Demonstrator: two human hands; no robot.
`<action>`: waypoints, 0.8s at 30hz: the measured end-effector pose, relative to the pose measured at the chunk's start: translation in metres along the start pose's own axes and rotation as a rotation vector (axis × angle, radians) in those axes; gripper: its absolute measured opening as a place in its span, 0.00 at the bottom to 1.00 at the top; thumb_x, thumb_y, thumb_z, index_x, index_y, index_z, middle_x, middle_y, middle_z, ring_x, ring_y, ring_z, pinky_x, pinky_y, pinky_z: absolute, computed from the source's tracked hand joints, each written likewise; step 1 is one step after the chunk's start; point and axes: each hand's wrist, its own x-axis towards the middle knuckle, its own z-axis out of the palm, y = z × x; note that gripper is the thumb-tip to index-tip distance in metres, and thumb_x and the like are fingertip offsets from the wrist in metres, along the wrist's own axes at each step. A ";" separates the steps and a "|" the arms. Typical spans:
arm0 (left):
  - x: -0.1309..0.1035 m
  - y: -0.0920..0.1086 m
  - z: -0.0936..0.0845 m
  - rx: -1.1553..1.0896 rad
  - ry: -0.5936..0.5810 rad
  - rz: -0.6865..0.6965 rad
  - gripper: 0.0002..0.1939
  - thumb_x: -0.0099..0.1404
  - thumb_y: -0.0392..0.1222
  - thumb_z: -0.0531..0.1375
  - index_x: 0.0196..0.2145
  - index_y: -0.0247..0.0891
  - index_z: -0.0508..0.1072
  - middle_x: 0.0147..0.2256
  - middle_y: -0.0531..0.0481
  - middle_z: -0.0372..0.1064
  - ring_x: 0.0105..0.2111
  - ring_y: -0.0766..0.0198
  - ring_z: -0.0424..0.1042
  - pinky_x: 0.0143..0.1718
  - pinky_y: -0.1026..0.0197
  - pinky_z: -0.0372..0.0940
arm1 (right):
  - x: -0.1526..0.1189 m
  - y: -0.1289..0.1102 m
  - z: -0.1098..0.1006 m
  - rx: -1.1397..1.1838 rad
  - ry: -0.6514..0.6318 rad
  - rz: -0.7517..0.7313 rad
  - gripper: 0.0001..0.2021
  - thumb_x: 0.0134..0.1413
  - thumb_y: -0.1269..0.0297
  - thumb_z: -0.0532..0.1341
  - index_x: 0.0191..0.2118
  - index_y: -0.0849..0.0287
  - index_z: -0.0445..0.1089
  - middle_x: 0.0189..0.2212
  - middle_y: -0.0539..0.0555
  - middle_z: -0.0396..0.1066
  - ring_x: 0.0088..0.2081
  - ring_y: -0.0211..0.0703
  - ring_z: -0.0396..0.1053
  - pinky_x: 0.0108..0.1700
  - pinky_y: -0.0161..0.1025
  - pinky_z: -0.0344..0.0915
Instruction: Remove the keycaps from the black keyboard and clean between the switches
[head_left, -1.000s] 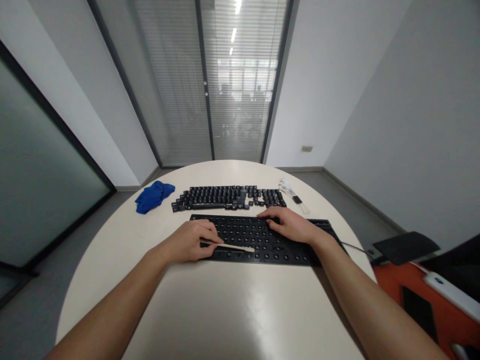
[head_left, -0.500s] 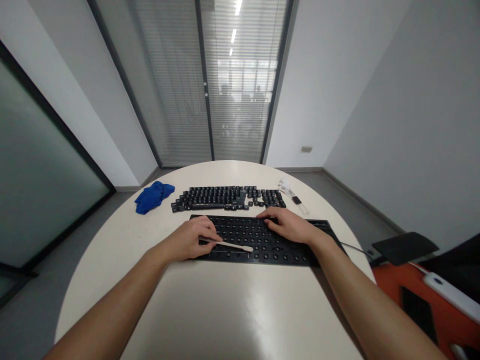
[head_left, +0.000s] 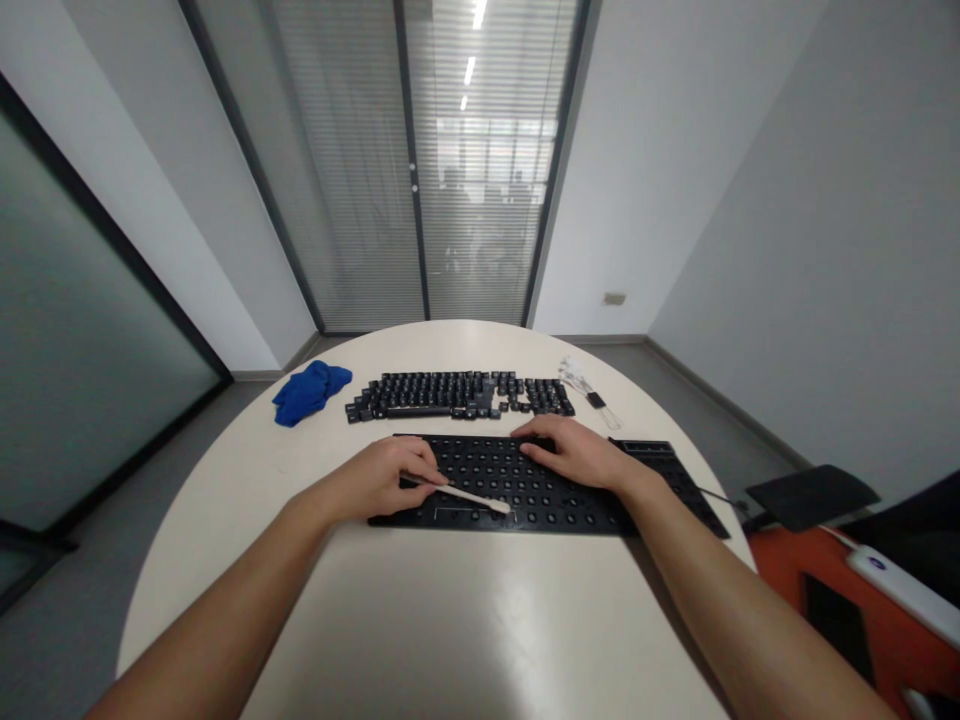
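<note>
A black keyboard base [head_left: 480,522] with its keycaps off lies flat on the table below both hands. Pinched between the thumb and fingers of my left hand [head_left: 394,478] is a long pale cotton swab [head_left: 472,496]. Its rounded white tip is over the near row of key posts, close to a thin wire bar; whether it touches cannot be made out. My right hand [head_left: 570,450] lies on the right half of the base, fingers stretched toward its far edge and thumb apart. My right wrist hides part of the base.
Behind the base, loose black keycaps [head_left: 427,390] are laid out in keyboard order. A crumpled blue cloth [head_left: 309,392] lies at the left, and a small wire tool with a black handle [head_left: 595,400] at the right. A cable [head_left: 716,495] runs off the round table's right side.
The keyboard base has slid a little to the right under my hands. The swab's tip has shifted slightly right and nearer to me. My right hand has hardly moved.
</note>
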 end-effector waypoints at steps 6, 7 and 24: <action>-0.001 -0.001 -0.006 -0.006 -0.033 -0.005 0.13 0.62 0.31 0.62 0.40 0.44 0.82 0.36 0.51 0.75 0.36 0.65 0.72 0.41 0.64 0.64 | 0.001 0.004 0.002 0.000 -0.022 0.024 0.14 0.61 0.68 0.57 0.49 0.57 0.74 0.46 0.56 0.76 0.47 0.49 0.73 0.53 0.46 0.67; -0.001 0.000 -0.007 -0.016 -0.040 -0.006 0.13 0.62 0.31 0.62 0.40 0.44 0.82 0.36 0.51 0.75 0.36 0.65 0.72 0.41 0.64 0.64 | 0.001 0.005 0.002 0.002 -0.023 0.034 0.14 0.60 0.69 0.57 0.48 0.57 0.75 0.46 0.56 0.76 0.47 0.48 0.73 0.52 0.46 0.67; -0.004 -0.006 0.002 0.169 0.018 -0.018 0.11 0.70 0.42 0.58 0.45 0.48 0.80 0.41 0.50 0.74 0.41 0.63 0.72 0.42 0.62 0.64 | 0.002 0.000 0.007 0.038 0.025 0.097 0.14 0.53 0.73 0.57 0.43 0.59 0.75 0.41 0.56 0.77 0.42 0.47 0.74 0.47 0.41 0.67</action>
